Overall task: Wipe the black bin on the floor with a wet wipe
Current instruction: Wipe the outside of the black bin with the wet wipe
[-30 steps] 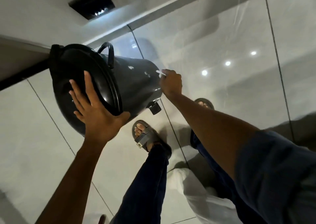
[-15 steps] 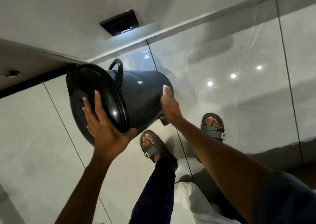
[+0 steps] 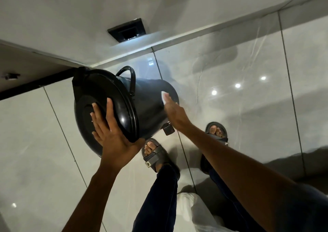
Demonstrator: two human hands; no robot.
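While left hand (image 3: 113,139) braces lid rim, wipe (image 3: 163,97) presses bin (image 3: 150,104), open floor (image 3: 248,72) beyond

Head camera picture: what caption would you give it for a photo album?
Left hand steadies the black bin by its lid while the right hand presses a wet wipe against its side.

Your arms were bare from the wrists up, with a dark blue sleeve (image 3: 305,210) showing at the right shoulder. You wore dark navy trousers (image 3: 158,201) and grey open-toed sandals (image 3: 156,153) with a broad strap.
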